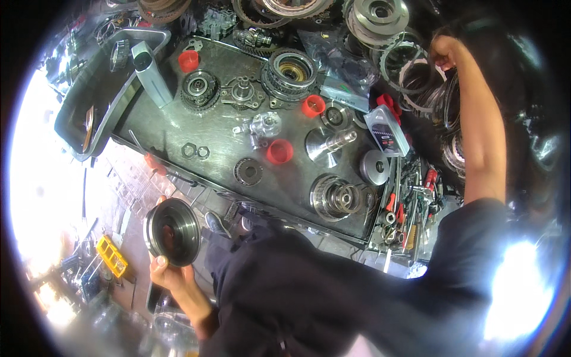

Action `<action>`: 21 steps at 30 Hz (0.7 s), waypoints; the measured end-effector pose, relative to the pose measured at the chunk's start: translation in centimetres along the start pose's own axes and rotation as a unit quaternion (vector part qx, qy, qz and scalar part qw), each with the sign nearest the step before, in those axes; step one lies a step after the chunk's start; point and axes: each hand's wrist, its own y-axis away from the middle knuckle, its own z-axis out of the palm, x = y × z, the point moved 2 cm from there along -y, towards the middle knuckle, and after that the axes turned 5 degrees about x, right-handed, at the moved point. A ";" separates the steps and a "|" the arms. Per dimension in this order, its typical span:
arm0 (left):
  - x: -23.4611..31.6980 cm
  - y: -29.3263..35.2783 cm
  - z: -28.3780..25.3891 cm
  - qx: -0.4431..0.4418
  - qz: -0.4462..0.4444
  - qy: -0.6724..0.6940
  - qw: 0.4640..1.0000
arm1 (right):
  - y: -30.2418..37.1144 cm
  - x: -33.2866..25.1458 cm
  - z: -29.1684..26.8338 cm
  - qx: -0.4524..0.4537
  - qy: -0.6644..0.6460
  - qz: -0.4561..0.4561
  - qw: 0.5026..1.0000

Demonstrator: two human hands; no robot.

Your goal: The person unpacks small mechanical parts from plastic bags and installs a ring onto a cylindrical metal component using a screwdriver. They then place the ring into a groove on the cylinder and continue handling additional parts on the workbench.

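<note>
My left hand [171,278] grips a dark, round metal drum [172,232] by its rim, off the near left side of the workbench, with the hollow face showing. My right arm reaches to the far right, where my right hand [445,52] is closed beside a cluster of thin metal rings [410,65]. What its curled fingers hold, if anything, cannot be made out. On the metal workbench [172,128] stand a cone-shaped pulley with a shaft [330,146], a geared drum [336,197], a grey metal housing [262,128] and a flat toothed ring [248,171].
Red plastic caps [279,152] and two nuts [189,150] lie on the bench. A grey bottle [151,77] stands by a large tray [71,128] at left. Hand tools [410,208] crowd the right edge. A yellow tray [111,256] is below, at left.
</note>
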 end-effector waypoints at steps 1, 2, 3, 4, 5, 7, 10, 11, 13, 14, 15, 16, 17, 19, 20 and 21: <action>0.4 0.2 0.1 0.001 0.007 -0.009 1.000 | 1.8 -0.1 -0.4 0.024 -0.022 -0.014 0.999; 0.9 0.1 0.2 -0.012 0.018 0.001 1.000 | 3.7 -0.3 -1.2 0.049 -0.046 -0.033 0.997; 1.5 0.1 0.1 -0.016 0.019 -0.011 1.000 | 5.7 -0.5 -1.9 0.062 -0.065 -0.068 0.994; 2.3 0.0 -0.1 -0.031 0.022 -0.008 0.999 | 7.9 -0.6 -2.5 0.069 -0.034 -0.082 0.994; 3.3 -0.2 -0.5 -0.059 0.025 0.003 0.998 | 10.2 -0.4 -2.8 0.068 -0.088 -0.098 0.989; 5.4 -0.6 -1.8 -0.054 0.011 -0.006 0.998 | 15.6 -0.2 -3.9 0.072 -0.201 -0.129 0.968; 9.1 -1.6 -4.8 -0.074 0.007 0.024 0.997 | 25.6 -0.4 -1.9 0.110 -0.344 -0.257 0.896; 10.7 -2.0 -6.2 -0.061 0.000 0.021 0.998 | 29.0 -1.4 -0.8 0.059 -0.405 -0.306 0.859; 14.2 -2.9 -9.5 -0.061 -0.014 0.037 0.997 | 35.7 -4.7 2.2 -0.032 -0.480 -0.378 0.791; 16.3 -3.2 -11.7 -0.064 -0.011 0.040 0.997 | 38.8 -6.9 3.9 -0.043 -0.506 -0.366 0.780; 18.5 -3.5 -14.0 -0.067 -0.009 0.043 0.997 | 42.0 -9.4 5.7 -0.070 -0.528 -0.383 0.755; 20.8 -4.0 -16.6 -0.081 -0.005 0.055 0.995 | 45.3 -11.9 7.5 -0.081 -0.540 -0.378 0.748; 23.3 -4.2 -19.5 -0.079 0.004 0.040 0.996 | 48.3 -15.1 9.4 -0.089 -0.531 -0.383 0.750; 28.7 -5.0 -25.8 -0.075 0.014 0.050 0.996 | 54.2 -21.9 13.2 -0.117 -0.504 -0.383 0.765; 32.0 -5.1 -29.4 -0.043 0.014 0.025 0.999 | 57.2 -25.8 15.5 -0.135 -0.504 -0.401 0.752; 34.7 -5.1 -32.5 -0.051 0.041 0.019 0.998 | 60.1 -29.6 17.7 -0.148 -0.501 -0.404 0.751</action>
